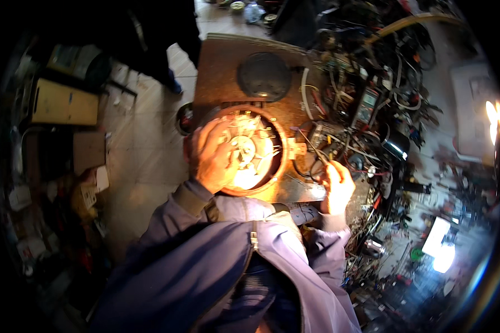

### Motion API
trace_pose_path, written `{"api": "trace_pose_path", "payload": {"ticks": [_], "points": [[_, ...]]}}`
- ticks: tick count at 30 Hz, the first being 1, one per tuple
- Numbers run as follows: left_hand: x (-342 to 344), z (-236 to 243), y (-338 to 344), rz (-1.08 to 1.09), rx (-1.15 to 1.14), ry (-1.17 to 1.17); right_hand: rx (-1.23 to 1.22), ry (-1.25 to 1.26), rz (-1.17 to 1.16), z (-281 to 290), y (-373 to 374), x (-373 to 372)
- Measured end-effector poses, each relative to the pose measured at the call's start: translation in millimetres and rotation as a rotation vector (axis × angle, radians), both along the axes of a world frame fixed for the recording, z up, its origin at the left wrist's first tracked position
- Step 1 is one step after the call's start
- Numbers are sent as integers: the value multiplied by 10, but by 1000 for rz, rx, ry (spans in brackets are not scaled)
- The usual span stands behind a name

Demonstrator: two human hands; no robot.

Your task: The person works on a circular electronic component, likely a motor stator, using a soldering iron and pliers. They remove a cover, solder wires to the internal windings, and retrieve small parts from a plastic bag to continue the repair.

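Observation:
A round orange-rimmed metal housing [281,159] sits on the wooden board, brightly lit, with a hub and pale parts inside, partly washed out by glare. My left hand [211,158] grips it from the left, fingers bent over the rim toward the hub. At its right, my right hand [337,186] has its fingers closed on a thin long tool [316,150], whose tip points up-left beside the housing; its exact kind is too small to tell. A dark round plate [264,76] lies on the board above the housing.
The wooden board [216,66] borders a heap of cables and tools on the right, including a handheld meter [365,105]. Bright lamps stand far right. A person in dark clothing with a blue shoe [175,82] is at upper left. Cabinets [64,101] line the left.

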State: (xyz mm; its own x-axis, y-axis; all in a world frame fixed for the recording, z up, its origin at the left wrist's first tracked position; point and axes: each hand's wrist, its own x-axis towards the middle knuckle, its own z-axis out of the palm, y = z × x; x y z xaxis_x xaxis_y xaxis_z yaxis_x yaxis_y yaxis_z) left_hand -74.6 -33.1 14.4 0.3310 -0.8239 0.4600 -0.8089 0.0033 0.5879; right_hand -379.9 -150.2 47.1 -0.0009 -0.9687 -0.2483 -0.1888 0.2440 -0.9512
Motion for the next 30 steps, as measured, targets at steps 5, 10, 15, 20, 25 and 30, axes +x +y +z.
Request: {"api": "trace_pose_path", "payload": {"ticks": [5, 10, 15, 20, 25, 30], "points": [[-44, 3, -31, -9, 33, -32, 189, -509, -293, -795, -76, -274], [-2, -67, -25, -20, 38, -118, 223, -870, -358, -784, -322, -327], [-72, -1, -44, -47, 67, -155, 173, -136, -278, -549, -564, -582], [-100, -80, -50, -59, 76, -171, 96, 104, 74, -1199, -808, -750], [-81, -70, -21, 1, 65, -222, 100, 49, 93, -1184, -857, -598], [10, -133, 73, 186, 152, -364, 11, 249, 203, -1285, -944, -1235]]}}
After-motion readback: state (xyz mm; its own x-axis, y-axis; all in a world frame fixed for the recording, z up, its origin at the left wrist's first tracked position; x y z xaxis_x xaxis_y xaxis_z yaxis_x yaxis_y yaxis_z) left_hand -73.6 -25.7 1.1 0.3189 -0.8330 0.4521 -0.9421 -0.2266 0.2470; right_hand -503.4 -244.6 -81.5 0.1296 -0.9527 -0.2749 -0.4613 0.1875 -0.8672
